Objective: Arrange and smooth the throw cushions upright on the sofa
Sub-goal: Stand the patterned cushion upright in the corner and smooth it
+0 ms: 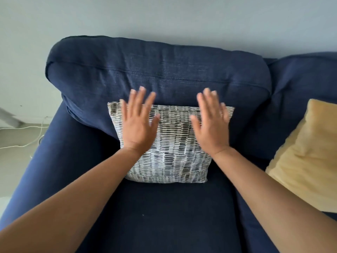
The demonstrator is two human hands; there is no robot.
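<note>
A grey-and-white patterned throw cushion [173, 157] stands upright on the navy sofa seat [164, 216], leaning against the sofa's back cushion [155, 70]. My left hand [139, 123] lies flat over the cushion's upper left part, fingers spread and reaching past its top edge. My right hand [211, 123] lies flat over the upper right part, fingers spread likewise. Both hands look slightly blurred. A yellow throw cushion [306, 154] leans on the seat at the right, partly cut off by the frame edge.
The sofa's left armrest [36, 170] runs along the left side. Beyond it, white cables [27, 128] lie on the pale floor. A second navy back cushion [306, 79] stands at the right. A plain wall is behind the sofa.
</note>
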